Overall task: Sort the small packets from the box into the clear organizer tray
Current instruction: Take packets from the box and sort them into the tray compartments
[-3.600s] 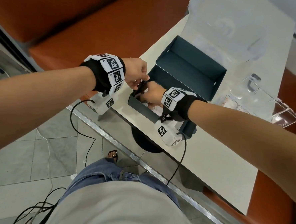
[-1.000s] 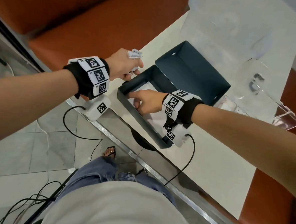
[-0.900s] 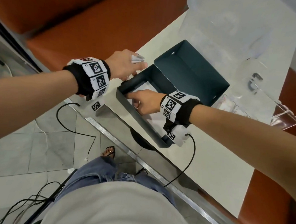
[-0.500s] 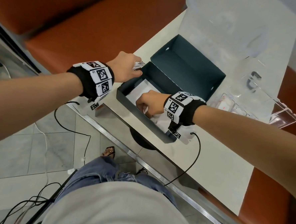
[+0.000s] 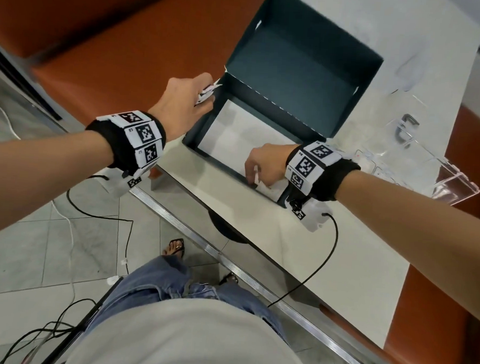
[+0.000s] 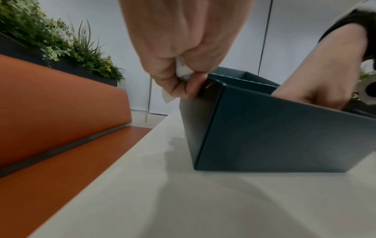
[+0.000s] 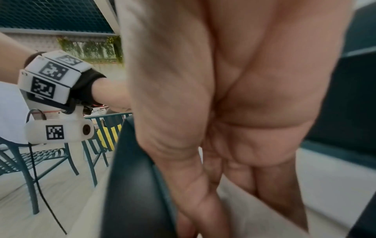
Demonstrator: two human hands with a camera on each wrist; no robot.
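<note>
Since a moment ago the right hand [image 5: 265,163] slid to the box's [image 5: 296,72] near corner, fingers pinching one packet [image 5: 257,175], while the left hand [image 5: 182,99] clutches a wad of packets [image 5: 208,91] against the rim, so that crammed bunch could easily spill before reaching the tray [image 5: 441,177] well off right.

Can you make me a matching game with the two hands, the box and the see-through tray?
Things:
1. left hand
2. right hand
3. box
4. clear organizer tray

States:
A. dark teal, lid open
B. holds white packets at the box corner
C. on the table, right of the box
D. reaches inside the box, pinching a packet

Pairs: 1-B, 2-D, 3-A, 4-C
</note>
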